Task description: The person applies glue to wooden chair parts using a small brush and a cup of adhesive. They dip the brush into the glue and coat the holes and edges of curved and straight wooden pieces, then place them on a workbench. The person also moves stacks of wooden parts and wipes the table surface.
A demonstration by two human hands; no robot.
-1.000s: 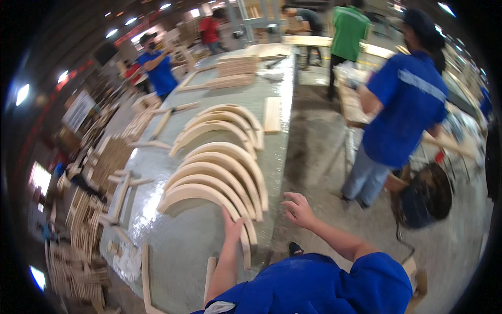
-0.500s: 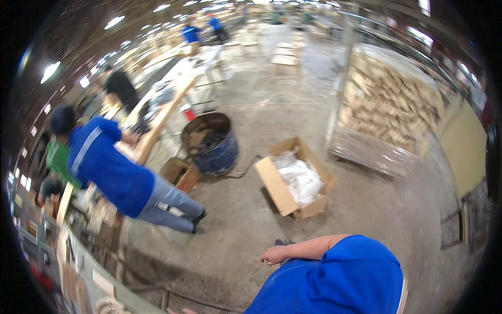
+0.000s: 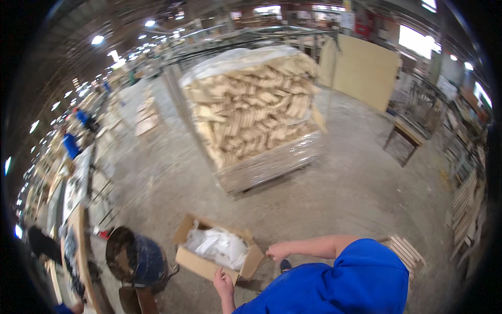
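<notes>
cardboard box lies just beside both hands, left grip released, right grip clenched.

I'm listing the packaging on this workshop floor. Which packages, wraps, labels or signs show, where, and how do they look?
Cardboard box: on the floor by the left hand and right hand, brown, open, white wrapping inside.
Wrapped pallet: centre, a big stack of pale wood pieces under clear plastic film.
Labels, signs, screens: none clear enough to tell.
</notes>
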